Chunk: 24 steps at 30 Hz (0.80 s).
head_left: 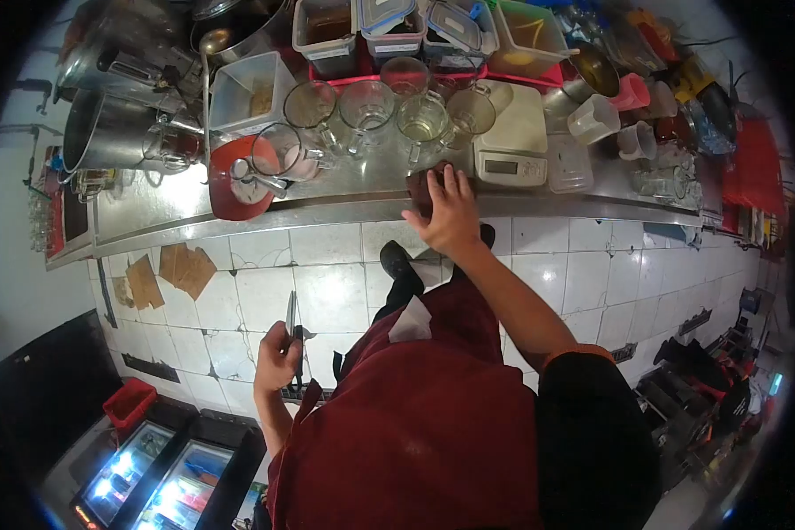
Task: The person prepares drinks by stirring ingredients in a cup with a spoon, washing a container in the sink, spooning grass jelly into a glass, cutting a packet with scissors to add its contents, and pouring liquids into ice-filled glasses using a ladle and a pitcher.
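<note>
My right hand [449, 212] lies with spread fingers on a dark brown cloth [421, 193] at the front edge of the steel counter [353, 181]. Low over the floor, my left hand [276, 358] is closed around a thin metallic item [291, 309], perhaps a blade or utensil; its exact kind is unclear. Just beyond the cloth stand several glass mugs, among them one with pale liquid [422, 119]. A digital scale [512, 141] sits right of my right hand.
A red bowl [230, 199] with metal tools and a large steel pot [106, 132] stand at the left. Lidded containers [327, 35] line the back. Plastic cups [594, 119] are at the right. Cardboard pieces [185, 268] lie on the tiled floor.
</note>
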### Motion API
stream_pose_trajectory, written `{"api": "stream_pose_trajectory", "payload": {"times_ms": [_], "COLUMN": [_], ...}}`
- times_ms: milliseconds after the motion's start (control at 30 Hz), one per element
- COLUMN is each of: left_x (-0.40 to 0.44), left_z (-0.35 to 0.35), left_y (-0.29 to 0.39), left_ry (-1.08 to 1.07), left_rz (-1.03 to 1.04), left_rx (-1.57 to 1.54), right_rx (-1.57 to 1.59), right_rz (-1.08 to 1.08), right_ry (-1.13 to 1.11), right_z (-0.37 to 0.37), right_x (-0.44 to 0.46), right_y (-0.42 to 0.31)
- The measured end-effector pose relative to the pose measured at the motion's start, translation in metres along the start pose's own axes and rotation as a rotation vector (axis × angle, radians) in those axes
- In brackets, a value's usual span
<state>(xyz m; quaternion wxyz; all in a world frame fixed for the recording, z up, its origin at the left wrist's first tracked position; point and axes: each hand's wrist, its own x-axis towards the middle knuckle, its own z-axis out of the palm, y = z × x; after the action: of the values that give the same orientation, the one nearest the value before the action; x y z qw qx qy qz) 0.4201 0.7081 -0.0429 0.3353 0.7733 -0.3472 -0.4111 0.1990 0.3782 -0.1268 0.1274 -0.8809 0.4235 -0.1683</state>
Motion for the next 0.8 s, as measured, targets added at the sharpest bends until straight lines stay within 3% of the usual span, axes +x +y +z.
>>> {"api": "stream_pose_trajectory", "payload": {"times_ms": [333, 433, 567, 667, 767, 800], "left_x": [-0.019, -0.024, -0.032, -0.044, -0.055, -0.055], "left_z": [-0.021, -0.021, -0.019, -0.013, -0.013, -0.008], "left_y": [-0.031, -0.025, -0.029, -0.053, -0.062, -0.048], "left_ry": [0.079, 0.103, 0.105, 0.151, 0.228, 0.249], "left_rz": [-0.164, -0.199, -0.209, -0.181, -0.23, -0.257], "left_rx": [-0.062, -0.079, -0.066, -0.095, -0.137, -0.161], "right_rx": [0.0, -0.004, 0.059, 0.27, 0.5, 0.621], "right_rz": [0.199, 0.143, 0.073, -0.006, -0.046, -0.086], "right_ry": [-0.035, 0.033, -0.072, -0.031, -0.1, -0.217], "right_z": [0.045, 0.042, 0.051, 0.074, 0.093, 0.096], "right_x": [0.008, 0.013, 0.025, 0.035, 0.054, 0.057], "right_y": [0.002, -0.007, -0.041, -0.091, -0.129, -0.133]}}
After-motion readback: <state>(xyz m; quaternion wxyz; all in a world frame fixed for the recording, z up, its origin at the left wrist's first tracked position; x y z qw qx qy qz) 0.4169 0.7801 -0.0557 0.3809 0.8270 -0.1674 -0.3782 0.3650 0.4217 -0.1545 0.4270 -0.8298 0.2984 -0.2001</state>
